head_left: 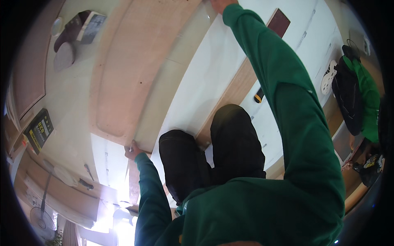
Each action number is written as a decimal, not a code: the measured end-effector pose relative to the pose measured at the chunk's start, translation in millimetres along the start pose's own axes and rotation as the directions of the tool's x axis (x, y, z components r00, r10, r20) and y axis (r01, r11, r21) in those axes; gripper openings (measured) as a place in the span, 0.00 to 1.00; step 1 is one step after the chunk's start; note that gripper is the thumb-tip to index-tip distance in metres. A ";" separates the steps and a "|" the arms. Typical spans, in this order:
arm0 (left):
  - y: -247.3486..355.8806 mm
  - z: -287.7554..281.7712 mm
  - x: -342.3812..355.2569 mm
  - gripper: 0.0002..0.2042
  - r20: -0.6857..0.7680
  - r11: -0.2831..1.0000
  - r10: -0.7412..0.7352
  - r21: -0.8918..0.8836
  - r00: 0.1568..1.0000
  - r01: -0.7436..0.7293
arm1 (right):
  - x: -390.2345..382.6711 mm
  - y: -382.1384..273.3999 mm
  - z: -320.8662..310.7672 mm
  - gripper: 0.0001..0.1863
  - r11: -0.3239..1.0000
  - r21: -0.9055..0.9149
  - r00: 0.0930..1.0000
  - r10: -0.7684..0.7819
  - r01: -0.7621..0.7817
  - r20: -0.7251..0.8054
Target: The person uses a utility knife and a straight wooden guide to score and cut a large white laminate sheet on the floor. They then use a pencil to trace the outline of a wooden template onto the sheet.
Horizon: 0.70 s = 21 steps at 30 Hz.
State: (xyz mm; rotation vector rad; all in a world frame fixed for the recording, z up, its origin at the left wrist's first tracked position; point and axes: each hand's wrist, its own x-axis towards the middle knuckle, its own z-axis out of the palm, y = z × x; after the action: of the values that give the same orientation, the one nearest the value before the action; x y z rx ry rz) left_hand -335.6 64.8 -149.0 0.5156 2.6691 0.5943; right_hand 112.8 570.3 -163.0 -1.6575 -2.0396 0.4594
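A long light-brown wooden panel [135, 74] with a rounded raised outline lies in front of me, to the left of my knees. My left hand [132, 151] is at its near right corner, fingers closed in a pinch; something small and pale shows there, too small to name. My right arm reaches far forward, and my right hand [223, 5] is at the top edge of the picture, near the far part of the panel. Its fingers are cut off from view. My knees, in dark trousers, rest over a white board [205, 74] and a narrow wooden strip [232, 90].
A tool with a yellow and black handle [258, 96] lies under my right arm, beyond it a dark red-brown plate [278, 22]. Left are a black-and-yellow package [39, 130] and dark cloth items [72, 35]. A green and black jacket [363, 94] lies right; a fan [42, 223] stands lower left.
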 end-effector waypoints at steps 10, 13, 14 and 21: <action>-5.0 1.1 -2.9 0.17 -0.086 0.991 -0.042 0.121 0.995 0.052 | 0.0 16.5 -1.0 0.06 0.981 0.050 0.976 -0.179 0.186 -0.125; -1.9 7.6 -3.8 0.13 -0.107 0.993 0.013 0.115 0.994 -0.001 | -1.1 11.6 -3.0 0.05 0.991 0.117 0.994 -0.062 0.072 -0.085; -2.2 5.9 -5.0 0.13 -0.117 0.995 0.027 0.098 0.993 -0.016 | -0.3 10.4 -3.7 0.05 0.991 0.112 0.995 -0.057 0.066 -0.079; -30.8 13.5 -1.3 0.17 -0.193 0.999 -0.026 -0.046 0.981 0.018 | 1.1 7.3 -4.7 0.07 0.998 0.046 0.999 0.039 -0.039 0.007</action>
State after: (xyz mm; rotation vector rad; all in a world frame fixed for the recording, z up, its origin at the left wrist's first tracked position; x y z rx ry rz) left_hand -337.2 42.7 -174.3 0.4350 2.8324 0.7299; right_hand 121.2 572.8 -162.8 -1.6731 -1.9886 0.5212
